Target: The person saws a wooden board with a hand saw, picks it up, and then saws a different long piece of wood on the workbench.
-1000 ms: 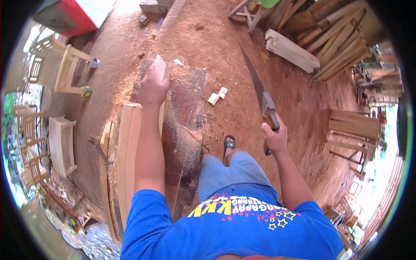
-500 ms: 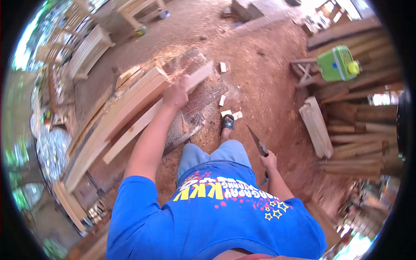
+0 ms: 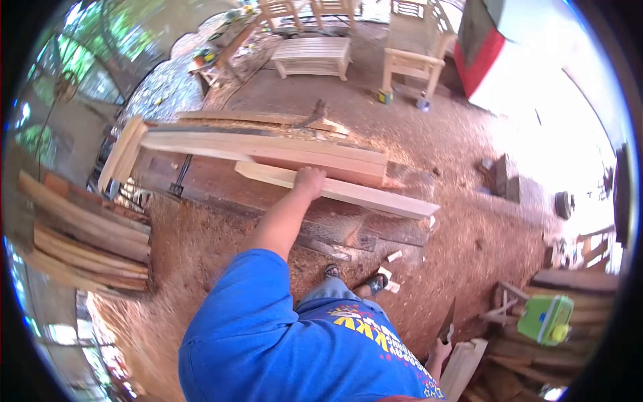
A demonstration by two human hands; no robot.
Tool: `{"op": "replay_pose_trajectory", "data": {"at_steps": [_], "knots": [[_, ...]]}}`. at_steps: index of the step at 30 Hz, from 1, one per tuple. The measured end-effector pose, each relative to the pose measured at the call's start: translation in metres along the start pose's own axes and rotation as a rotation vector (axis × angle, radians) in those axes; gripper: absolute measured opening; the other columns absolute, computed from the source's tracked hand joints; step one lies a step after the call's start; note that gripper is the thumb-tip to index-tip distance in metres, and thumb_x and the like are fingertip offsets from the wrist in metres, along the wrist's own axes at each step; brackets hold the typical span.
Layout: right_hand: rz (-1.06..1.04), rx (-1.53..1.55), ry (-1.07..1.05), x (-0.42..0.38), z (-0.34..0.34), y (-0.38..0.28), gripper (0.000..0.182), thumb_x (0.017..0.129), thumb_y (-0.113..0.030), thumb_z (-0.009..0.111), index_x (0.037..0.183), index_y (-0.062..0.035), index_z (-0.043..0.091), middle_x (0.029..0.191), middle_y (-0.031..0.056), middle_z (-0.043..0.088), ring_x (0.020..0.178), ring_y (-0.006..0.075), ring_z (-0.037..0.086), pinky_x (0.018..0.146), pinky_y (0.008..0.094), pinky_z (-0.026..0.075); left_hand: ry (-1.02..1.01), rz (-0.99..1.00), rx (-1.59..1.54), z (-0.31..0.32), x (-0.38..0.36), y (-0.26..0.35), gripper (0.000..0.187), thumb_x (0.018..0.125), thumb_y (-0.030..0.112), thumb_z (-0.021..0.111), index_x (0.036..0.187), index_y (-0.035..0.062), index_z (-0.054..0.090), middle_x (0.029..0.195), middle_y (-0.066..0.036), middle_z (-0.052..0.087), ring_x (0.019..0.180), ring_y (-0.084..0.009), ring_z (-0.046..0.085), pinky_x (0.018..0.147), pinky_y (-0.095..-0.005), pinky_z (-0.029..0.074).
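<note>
- The left hand (image 3: 309,179) is curled over the near edge of a long pale plank (image 3: 348,191), with its fingers pressed down on the wood.
- The plank lies flat on a low wooden surface (image 3: 214,175). It sits just in front of a stack of thicker boards (image 3: 268,149) and touches them.
- One end of the plank sticks out past the surface, over the sawdust floor (image 3: 201,261).
- The plank looks stiff and hard, and I think it is not too heavy for one arm. It is long, so it may tip or swing if held near one end.
- A good place to hold it looks like the middle, gripping both long edges.
- The wood looks rough and dusty, so it may slide a little or give splinters.
- The right hand (image 3: 441,350) is low by the person's side, closed around the handle of a hand saw (image 3: 447,321).
</note>
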State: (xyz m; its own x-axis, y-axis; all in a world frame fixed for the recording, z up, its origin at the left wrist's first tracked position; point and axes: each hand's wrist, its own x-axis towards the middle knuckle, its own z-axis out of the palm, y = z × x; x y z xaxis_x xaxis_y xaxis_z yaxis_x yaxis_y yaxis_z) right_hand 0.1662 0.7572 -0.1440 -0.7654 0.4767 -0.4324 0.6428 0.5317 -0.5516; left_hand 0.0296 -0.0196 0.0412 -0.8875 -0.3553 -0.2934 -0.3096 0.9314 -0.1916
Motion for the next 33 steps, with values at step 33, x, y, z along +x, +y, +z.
{"op": "replay_pose_trajectory", "data": {"at_steps": [33], "knots": [[-0.002,-0.457,-0.059,-0.086,-0.019,-0.092,0.040,0.076,-0.024,0.073,0.108,-0.0008,0.076,0.088,0.0140,0.075,0.081,0.0273,0.072,0.074,0.0408,0.055,0.221,-0.361,-0.504,0.131,-0.275,-0.068,0.064,0.080,0.061,0.079,0.110,0.0068,0.064,0.094,-0.021,0.074,0.088,-0.0443,0.073,0.075,-0.0538,0.057]]}}
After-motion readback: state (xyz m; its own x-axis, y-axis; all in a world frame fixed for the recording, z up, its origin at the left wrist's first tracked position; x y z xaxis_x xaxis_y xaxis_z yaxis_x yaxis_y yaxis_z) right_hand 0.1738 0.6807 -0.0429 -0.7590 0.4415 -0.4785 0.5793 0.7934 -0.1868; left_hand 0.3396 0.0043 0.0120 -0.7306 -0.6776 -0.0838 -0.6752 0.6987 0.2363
